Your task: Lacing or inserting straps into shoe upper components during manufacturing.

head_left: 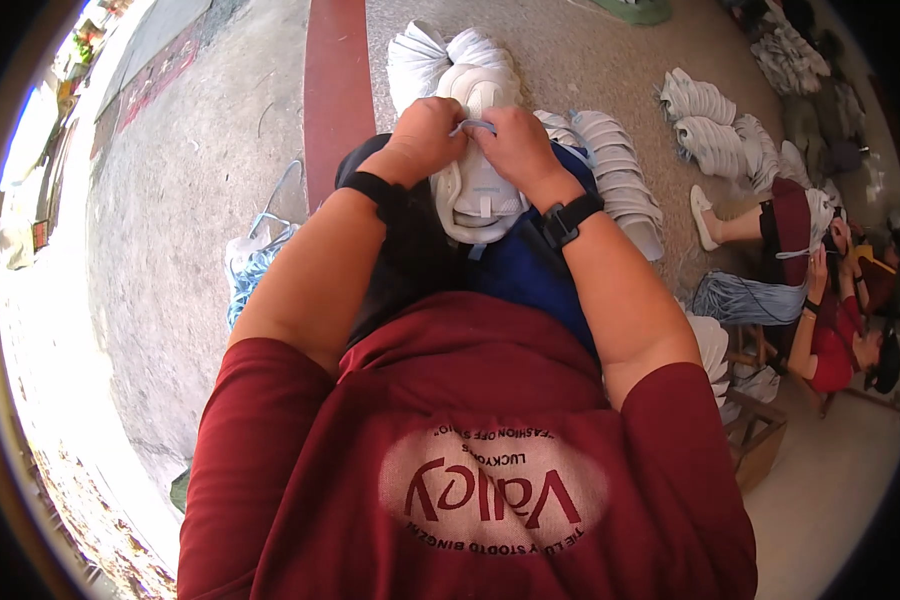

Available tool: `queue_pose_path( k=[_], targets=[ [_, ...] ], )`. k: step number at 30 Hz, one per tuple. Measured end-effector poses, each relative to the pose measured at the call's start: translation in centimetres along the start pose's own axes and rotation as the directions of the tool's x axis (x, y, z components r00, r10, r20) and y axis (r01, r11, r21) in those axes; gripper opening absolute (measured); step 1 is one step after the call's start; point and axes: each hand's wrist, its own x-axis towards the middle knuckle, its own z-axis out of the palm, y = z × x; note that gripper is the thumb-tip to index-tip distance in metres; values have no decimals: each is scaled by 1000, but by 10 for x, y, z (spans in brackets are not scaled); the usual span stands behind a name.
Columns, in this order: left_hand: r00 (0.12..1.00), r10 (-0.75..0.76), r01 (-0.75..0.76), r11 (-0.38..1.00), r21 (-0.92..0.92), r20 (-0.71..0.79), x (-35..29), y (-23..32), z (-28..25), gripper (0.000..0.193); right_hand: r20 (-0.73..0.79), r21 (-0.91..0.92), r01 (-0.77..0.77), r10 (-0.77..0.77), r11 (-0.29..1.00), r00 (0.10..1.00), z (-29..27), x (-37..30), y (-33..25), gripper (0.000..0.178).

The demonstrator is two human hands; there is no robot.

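Note:
A white shoe upper [485, 205] lies across my lap, its toe pointing away from me and its heel opening toward my body. My left hand [429, 138] and my right hand [516, 146] meet over its lacing area, fingers closed. A pale blue shoelace [473, 126] runs between the two hands, pinched by both. The eyelets directly beneath my fingers are hidden. Beyond the toe, more white uppers [419, 60] are bunched on the floor. I wear a dark band on each wrist.
A long stack of nested white uppers [618, 180] lies right of my knee, with further stacks [710, 145] beyond. Left of my leg is a blue lace bundle [260, 262]. At right, a seated person [840, 350] handles an upper near a grey-blue lace bundle [745, 299] and wooden stool [757, 435].

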Motion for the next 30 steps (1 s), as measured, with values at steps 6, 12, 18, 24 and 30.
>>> queue_pose_path(
  k=[6,12,18,24,30],
  targets=[
    [972,-206,235,865,-443,114,-6,-13,-5,22,52,-255,75,-64,964,997,2,-5,-15,16],
    [964,-175,244,884,-400,201,2,-19,-6,15,200,-409,247,-178,878,963,2,0,-21,12],
    [973,-198,228,873,-431,115,-5,-18,0,12,254,-420,228,-128,878,959,-10,-7,-24,12],
    [959,-218,277,843,-460,179,-1,-14,-9,12,49,-364,201,-197,909,979,1,-23,-14,5],
    [951,-225,300,839,-453,212,4,-15,-9,11,42,-433,213,-216,876,975,8,-9,-22,6]
  ],
)
